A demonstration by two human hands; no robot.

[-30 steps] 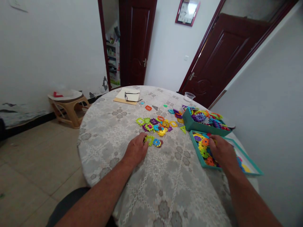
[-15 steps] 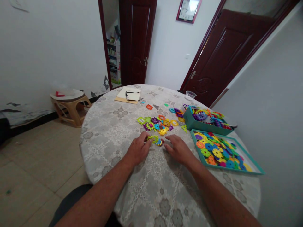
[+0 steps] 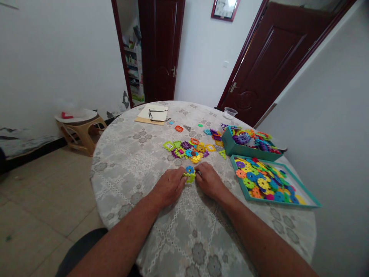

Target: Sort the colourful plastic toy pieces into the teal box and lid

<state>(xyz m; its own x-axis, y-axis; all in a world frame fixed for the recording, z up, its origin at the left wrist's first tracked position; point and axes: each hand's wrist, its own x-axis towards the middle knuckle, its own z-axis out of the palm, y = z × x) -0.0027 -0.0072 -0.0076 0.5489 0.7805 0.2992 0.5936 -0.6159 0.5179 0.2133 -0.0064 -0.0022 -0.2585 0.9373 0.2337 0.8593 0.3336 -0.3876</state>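
Note:
My left hand (image 3: 172,185) is closed on a yellow-green notched plastic piece (image 3: 189,178) near the middle of the table. Just beyond that piece is a blue gear-shaped disc (image 3: 190,169), touching it or overlapping it. My right hand (image 3: 210,179) has its fingers bent together at the right edge of the blue disc and grips it there. The fingertips partly cover both pieces. Farther up the table lies a loose cluster of colourful interlocking pieces (image 3: 186,145), in purple, green, orange, blue and yellow.
At the right, a teal tray (image 3: 241,181) holds many coloured discs, with a teal box (image 3: 230,145) full of pieces behind it. Glasses (image 3: 158,115) rest on a notebook (image 3: 143,117) at the far left. A clear plastic bowl (image 3: 230,112) stands at the far edge.
My right hand has moved left and closed at the blue disc. The green piece has turned and now lies nearer me, below the disc. The view has shifted slightly.

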